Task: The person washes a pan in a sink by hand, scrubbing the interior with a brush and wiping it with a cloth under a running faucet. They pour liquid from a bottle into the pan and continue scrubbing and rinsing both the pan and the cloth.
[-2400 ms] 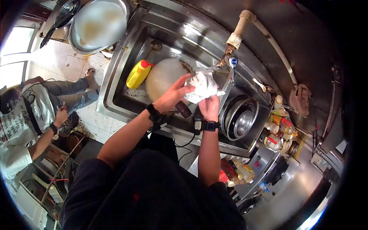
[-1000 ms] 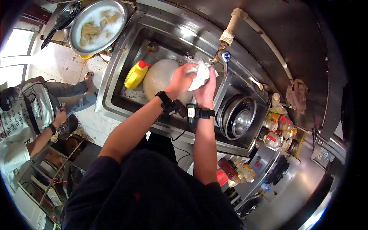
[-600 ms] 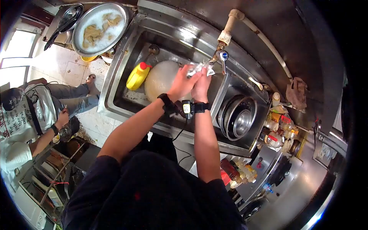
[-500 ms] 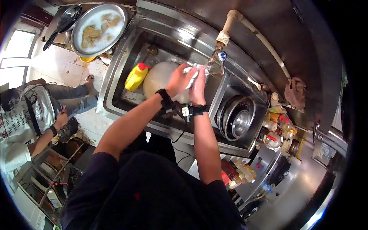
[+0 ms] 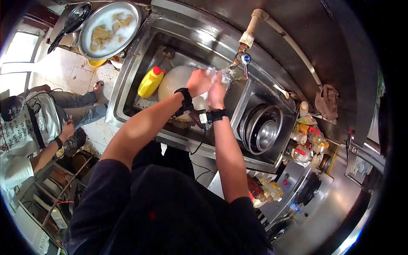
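Both my hands meet over the steel sink (image 5: 127, 91), right under the tap (image 5: 240, 59). My left hand (image 5: 198, 80) and my right hand (image 5: 217, 90) press together on a wet white cloth (image 5: 211, 73); only a small crumpled bit of it shows between the fingers. Each wrist wears a black band. Below my hands a round pale bowl (image 5: 173, 82) lies in the basin. A yellow bottle with a red cap (image 5: 149, 82) lies beside the bowl on its left.
A large metal pan of cloudy water (image 5: 109, 24) stands at the sink's far left. Stacked steel bowls (image 5: 262, 129) fill the right basin, with condiment bottles (image 5: 308, 142) and a brown rag (image 5: 327, 102) beyond. Another person (image 5: 29, 127) crouches on the floor at left.
The cloth, held as a big loose bundle earlier, is now squeezed small between my hands. Both hands have moved up and closer to the tap.
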The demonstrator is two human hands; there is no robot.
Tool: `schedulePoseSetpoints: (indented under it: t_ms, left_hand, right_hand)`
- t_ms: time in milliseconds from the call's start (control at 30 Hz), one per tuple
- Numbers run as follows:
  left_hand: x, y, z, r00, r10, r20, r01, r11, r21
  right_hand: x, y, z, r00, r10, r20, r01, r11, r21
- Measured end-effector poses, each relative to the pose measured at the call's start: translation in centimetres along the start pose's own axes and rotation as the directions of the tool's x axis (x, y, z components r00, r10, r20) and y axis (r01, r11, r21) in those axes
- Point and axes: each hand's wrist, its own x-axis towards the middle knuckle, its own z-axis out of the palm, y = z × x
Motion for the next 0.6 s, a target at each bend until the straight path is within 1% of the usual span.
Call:
schedulePoseSetpoints:
  t_ms: [67,200,267,300,367,400,433,467,500,533,567,600]
  left_hand:
    - [-0.4,2.0,-1.4,0.981,-0.177,0.083,0.174,0.984,0.040]
    - [0.0,0.9,-0.7,0.988,-0.136,0.073,0.130,0.989,0.077]
    - [-0.1,1.2,-1.1,0.970,-0.227,0.088,0.221,0.972,0.074]
    - [-0.4,1.6,-1.4,0.970,-0.228,0.088,0.222,0.972,0.075]
    - [-0.8,1.8,-1.6,0.970,-0.232,0.071,0.241,0.954,-0.175]
    - [-1.1,1.5,-1.1,0.969,-0.235,0.072,0.245,0.954,-0.173]
    - [-1.2,1.4,-0.7,0.980,-0.197,-0.033,0.185,0.960,-0.210]
    - [-1.1,1.6,-0.7,0.977,-0.157,-0.141,0.120,0.963,-0.242]
    - [-1.2,1.6,-0.8,0.978,-0.155,-0.140,0.118,0.963,-0.242]
    - [-1.4,1.5,-0.9,0.945,-0.327,0.023,0.299,0.832,-0.467]
    - [-1.6,1.8,-1.2,0.870,-0.441,0.221,0.473,0.619,-0.627]
    - [-2.5,5.0,-3.1,0.803,-0.494,0.332,0.556,0.424,-0.715]
  right_hand:
    - [-0.3,-0.2,0.4,1.000,-0.021,-0.009,0.021,0.997,0.076]
    - [-0.2,0.1,0.6,0.998,-0.024,-0.066,0.024,1.000,0.004]
    - [-0.2,0.2,0.8,0.997,-0.033,-0.067,0.035,0.999,0.023]
    - [-0.3,0.1,0.8,0.997,-0.032,-0.066,0.034,0.999,0.023]
    - [-0.4,-0.6,0.9,0.971,-0.144,-0.192,0.092,0.962,-0.256]
    - [-0.4,-1.6,0.5,0.986,-0.061,-0.154,0.008,0.946,-0.323]
    - [0.1,-1.6,0.2,0.986,-0.063,-0.152,0.011,0.947,-0.321]
    - [0.6,-1.3,0.0,0.998,-0.020,-0.063,0.015,0.997,-0.082]
    - [1.0,-0.9,-0.4,1.000,0.003,0.031,-0.008,0.987,0.160]
    - [1.3,-0.6,-0.9,0.990,0.040,0.133,-0.066,0.977,0.202]
    - [0.8,-1.0,-0.7,0.991,0.038,0.129,-0.063,0.978,0.200]
    - [-0.3,-1.7,-0.3,0.989,0.024,0.149,-0.072,0.943,0.326]
